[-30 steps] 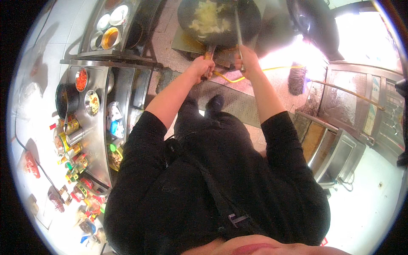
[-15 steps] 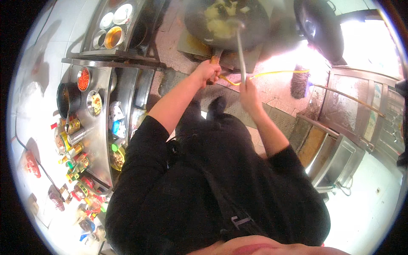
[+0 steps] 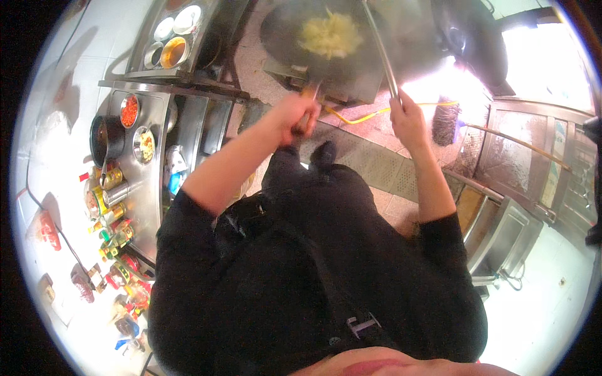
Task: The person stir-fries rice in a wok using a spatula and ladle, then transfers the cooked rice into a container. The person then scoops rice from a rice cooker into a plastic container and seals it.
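Note:
A dark wok (image 3: 279,34) sits over the stove (image 3: 351,88) at the top, blurred by steam. In its middle lies a heap of pale yellow-green cut vegetable pieces (image 3: 331,36), bunched together. My left hand (image 3: 297,118) is closed round the wok's wooden handle (image 3: 310,91) on the near side. Right of the wok, my right hand (image 3: 409,123) grips a long metal ladle (image 3: 384,53) by the lower end of its shaft. The shaft slants up past the top edge, so the ladle's head is out of sight.
On the left a steel counter (image 3: 141,182) bears a bowl of chopped red pieces (image 3: 129,111), a bowl of yellow pieces (image 3: 145,145) and a dark pot (image 3: 106,139). Sauce containers (image 3: 174,52) stand at upper left. A large dark pan (image 3: 470,44) and a brush (image 3: 446,122) are at right.
My left hand has drawn the wok handle slightly down and left. The ladle has lifted off the food and swung up and right with my right hand. The vegetable pieces have gathered into one heap.

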